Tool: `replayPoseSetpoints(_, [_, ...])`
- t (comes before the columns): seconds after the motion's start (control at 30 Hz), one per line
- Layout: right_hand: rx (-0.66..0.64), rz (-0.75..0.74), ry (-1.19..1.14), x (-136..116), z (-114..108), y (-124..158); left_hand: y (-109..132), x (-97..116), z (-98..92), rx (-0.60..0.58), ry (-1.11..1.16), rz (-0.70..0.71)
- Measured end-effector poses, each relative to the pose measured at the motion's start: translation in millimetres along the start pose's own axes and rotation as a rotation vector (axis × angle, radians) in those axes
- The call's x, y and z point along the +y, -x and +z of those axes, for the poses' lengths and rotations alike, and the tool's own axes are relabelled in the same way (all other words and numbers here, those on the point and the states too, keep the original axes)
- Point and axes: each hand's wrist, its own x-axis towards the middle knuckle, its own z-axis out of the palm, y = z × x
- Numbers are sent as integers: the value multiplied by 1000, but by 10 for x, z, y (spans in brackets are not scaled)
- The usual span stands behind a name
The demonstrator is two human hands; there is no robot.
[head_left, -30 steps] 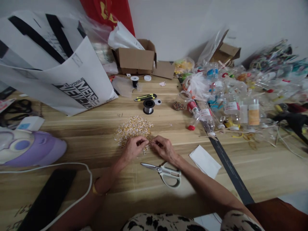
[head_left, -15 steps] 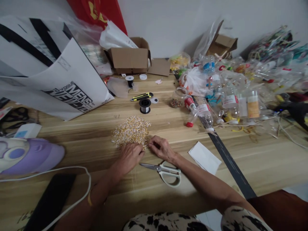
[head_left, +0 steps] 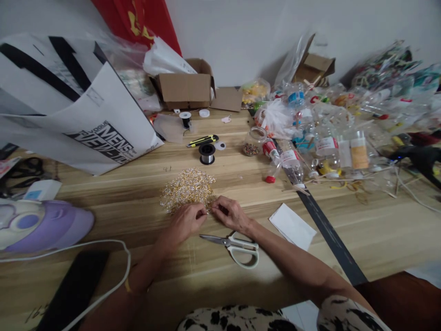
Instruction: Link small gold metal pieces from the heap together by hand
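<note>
A heap of thin gold and clear beaded strands (head_left: 189, 187) lies on the wooden table. At its near edge, my left hand (head_left: 188, 220) has its fingertips pinched; what they hold is too small to make out. Close beside it on the right, my right hand (head_left: 230, 212) is also closed in a pinch at the heap's edge, its fingertips almost meeting the left ones. Below my right hand lie scissors (head_left: 237, 246) with pale handles, their blades toward the left. Faint thin threads trail on the table below my left hand.
Behind the heap are a wire spool (head_left: 207, 154), a yellow-black utility knife (head_left: 202, 140) and a jar of beads (head_left: 254, 141). Plastic bottles (head_left: 292, 161) crowd the right. A folded white paper (head_left: 292, 224) lies right of my forearm. A paper bag (head_left: 99, 119) and a purple device (head_left: 51, 225) stand left.
My left hand has turned slightly, showing more of the gap between thumb and forefinger. Both hands stay close together at the heap's edge. The camera view has shifted a little.
</note>
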Motion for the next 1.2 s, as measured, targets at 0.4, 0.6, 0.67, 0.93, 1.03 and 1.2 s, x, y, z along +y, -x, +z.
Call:
replayPoseSetpoints(0.4, [12,-7,4,-13,6,0,-114,-127,34,38,797,-107])
replayPoseSetpoints(0.6, [11,9,11,-13,10,6,-123,-136,17,22,814,-167])
replayPoseSetpoints(0.67, [14,12,8,-17,11,7,-121,-141,9,14,806,-163])
replayPoseSetpoints(0.93, [10,-1,-7,-41,9,2,-116,-136,16,94,901,-157])
replayPoseSetpoints(1.03, [12,-16,2,-40,8,-1,-118,-141,38,105,904,-168])
replayPoseSetpoints(1.2, [13,-16,6,-39,8,-4,-117,-136,30,65,898,-210])
